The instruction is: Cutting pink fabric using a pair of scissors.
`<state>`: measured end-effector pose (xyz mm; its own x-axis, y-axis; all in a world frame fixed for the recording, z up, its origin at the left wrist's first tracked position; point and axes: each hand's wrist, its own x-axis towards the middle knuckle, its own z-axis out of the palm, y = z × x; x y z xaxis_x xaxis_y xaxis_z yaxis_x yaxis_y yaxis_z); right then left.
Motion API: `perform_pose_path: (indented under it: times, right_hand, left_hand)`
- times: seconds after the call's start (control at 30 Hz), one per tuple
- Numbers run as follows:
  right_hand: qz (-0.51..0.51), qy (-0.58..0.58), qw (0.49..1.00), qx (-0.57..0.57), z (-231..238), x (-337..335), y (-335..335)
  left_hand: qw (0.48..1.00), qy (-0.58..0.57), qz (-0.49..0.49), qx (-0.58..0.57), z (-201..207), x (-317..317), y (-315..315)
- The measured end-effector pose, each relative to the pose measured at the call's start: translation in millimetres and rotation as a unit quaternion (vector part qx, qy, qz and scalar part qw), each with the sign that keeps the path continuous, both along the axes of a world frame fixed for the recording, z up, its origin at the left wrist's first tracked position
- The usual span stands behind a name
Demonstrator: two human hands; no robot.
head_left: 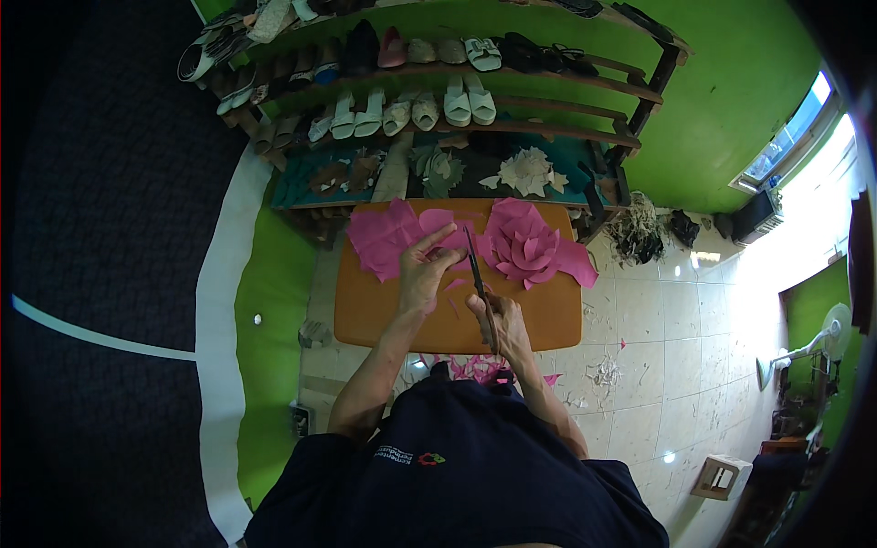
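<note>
My right hand (501,321) is wrapped round the handles of a pair of dark scissors (475,263), their blades pointing away from me. Just left of the blades, my left hand (424,276) pinches a pink cut piece (464,239) of thin sheet material between thumb and fingers; part of it is hidden. Both hands are above a small orange-brown table (375,315). Pink sheet pieces (379,236) are heaped at its far left. On the far right, many petal-shaped pink pieces (523,242) lie in a layered pile. Narrow pink scraps (453,285) lie between the hands.
Wooden racks (566,73) of shoes and sandals stand beyond the table. Below them, a shelf holds green cut pieces (437,171) and cream cut pieces (527,172). Pink offcuts (475,368) litter the tiled floor. A fan (829,331) stands at right.
</note>
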<state>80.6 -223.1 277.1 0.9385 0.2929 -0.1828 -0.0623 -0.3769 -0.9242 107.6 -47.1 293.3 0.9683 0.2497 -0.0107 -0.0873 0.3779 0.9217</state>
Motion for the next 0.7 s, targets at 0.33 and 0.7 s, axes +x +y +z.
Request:
perform_pose_path:
  times: [0.33, 0.7]
  right_hand:
    - [-0.01, 0.012, 1.0, 0.027, 6.7, 2.7, -0.5]
    - [-0.027, 0.047, 0.998, 0.015, 7.2, 4.1, -5.7]
  left_hand:
    - [1.0, 0.011, 0.001, 0.007, 6.5, 1.7, -0.9]
    - [1.0, 0.007, -0.027, -0.013, 3.2, 6.5, 9.9]
